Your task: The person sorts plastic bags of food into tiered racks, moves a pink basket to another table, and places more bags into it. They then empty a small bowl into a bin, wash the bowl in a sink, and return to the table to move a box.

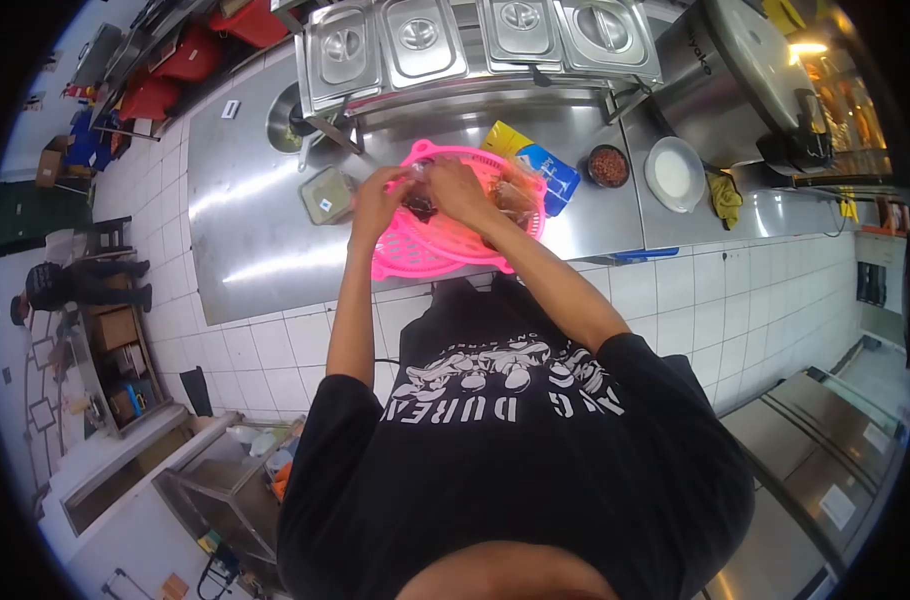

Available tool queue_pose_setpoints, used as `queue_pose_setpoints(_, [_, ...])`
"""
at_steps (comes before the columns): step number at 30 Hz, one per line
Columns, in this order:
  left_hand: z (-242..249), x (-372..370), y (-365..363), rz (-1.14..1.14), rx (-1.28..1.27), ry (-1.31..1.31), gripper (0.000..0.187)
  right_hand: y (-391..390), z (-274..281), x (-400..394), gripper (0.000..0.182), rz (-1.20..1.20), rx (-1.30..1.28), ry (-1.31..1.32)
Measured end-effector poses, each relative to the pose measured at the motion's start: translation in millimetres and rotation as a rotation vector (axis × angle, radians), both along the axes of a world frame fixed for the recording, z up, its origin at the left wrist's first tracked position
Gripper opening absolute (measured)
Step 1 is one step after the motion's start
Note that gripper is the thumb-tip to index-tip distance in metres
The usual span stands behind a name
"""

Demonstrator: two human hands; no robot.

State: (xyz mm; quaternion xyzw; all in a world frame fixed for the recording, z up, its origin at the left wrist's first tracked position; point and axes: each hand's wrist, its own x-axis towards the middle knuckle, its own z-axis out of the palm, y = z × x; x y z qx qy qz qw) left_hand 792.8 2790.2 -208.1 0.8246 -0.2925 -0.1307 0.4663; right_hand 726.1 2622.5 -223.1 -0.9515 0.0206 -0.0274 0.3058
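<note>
Two pink plastic baskets (410,258) overlap on the steel counter right in front of me. Over the left part of the upper one, my left hand (380,200) and my right hand (455,188) work close together, fingers closed on a small clear plastic bag (420,203) with dark contents. My right hand's fingertips are partly hidden by its back. More clear bags with brownish-orange contents (515,195) lie in the basket's right side. A yellow and blue packet (545,168) sits just behind it. Left of my left hand stands a lidded square container (327,196).
Lidded steel pans (415,40) stand on a raised rack behind the baskets. To the right are a bowl of reddish bits (607,166), a white bowl (673,175), a yellowish cloth (725,200) and a large steel cooker (725,80). Another person (65,285) is far left.
</note>
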Motion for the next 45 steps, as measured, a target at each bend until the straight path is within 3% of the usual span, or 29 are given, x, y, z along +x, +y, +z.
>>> queue_pose_setpoints(1, [-11.9,-8.0,2.5,0.005,0.001,0.003,0.025,-1.4,3.9,2.2,0.019,0.005,0.001,0.003])
queue_pose_setpoints(3, [-36.4,-28.7,13.1,0.482,0.003,-0.059,0.039,-1.3,9.2,3.1,0.017,-0.009,0.037,-0.040])
queue_pose_setpoints(4, [-46.3,-40.7,18.1,0.472,0.019,-0.049,0.039,-6.7,12.9,4.9,0.014,0.038,0.062,0.031])
queue_pose_setpoints(6, [-59.3,-66.0,14.3,0.751,-0.044,0.242,0.051,-12.8,39.1,-11.8,0.015,0.009,0.124,-0.066])
queue_pose_setpoints(7, [-60.6,-74.2,11.3,0.754,-0.045,0.261,0.051,-18.3,48.6,-19.4,0.018,-0.010,0.174,-0.179])
queue_pose_setpoints(9, [-47.9,-84.9,7.0,0.549,-0.220,0.629,0.052,-31.9,54.3,-26.9,0.015,-0.028,0.223,-0.191])
queue_pose_setpoints(11, [-44.3,-90.5,2.5,0.555,-0.250,0.709,0.047,-35.7,57.0,-34.5,0.012,-0.073,0.280,-0.222])
queue_pose_setpoints(13, [-56.6,-87.1,0.6,0.554,-0.479,0.936,0.037,-39.4,61.7,-40.0,0.018,-0.008,0.151,-0.074])
queue_pose_setpoints(15, [-55.4,-89.1,-2.2,0.541,-0.563,0.988,0.034,-40.4,68.4,-51.3,0.018,-0.031,0.133,-0.135])
queue_pose_setpoints(20, [-63.7,-92.5,1.2,0.547,-0.664,0.982,0.030,-71.9,115.3,-101.1,0.016,-0.213,0.377,-0.177])
queue_pose_setpoints(22, [-49.4,-93.6,-0.3,0.557,-0.676,0.962,0.029,-88.6,140.6,-132.0,0.018,-0.360,0.392,-0.100])
queue_pose_setpoints(26, [-3.8,-101.5,-24.4,0.491,-0.673,0.928,0.033,-125.4,164.5,-201.3,0.016,-0.605,0.326,-0.195])
queue_pose_setpoints(33, [15.8,-178.2,-149.3,0.200,-0.521,0.816,0.039,-189.7,171.3,-381.1,0.014,-1.035,0.379,-0.351])
queue_pose_setpoints(39, [25.0,-325.8,-286.8,0.045,-0.441,0.822,0.049,-242.1,128.0,-569.4,0.015,-1.409,0.304,-0.298])
queue_pose_setpoints(41, [29.9,-375.2,-330.1,-0.023,-0.408,0.883,0.049,-264.3,104.1,-632.7,0.016,-1.436,0.042,-0.289])
queue_pose_setpoints(45, [35.5,-450.4,-418.3,-0.192,-0.389,1.021,0.048,-304.4,99.9,-736.9,0.015,-1.585,-0.232,-0.155])
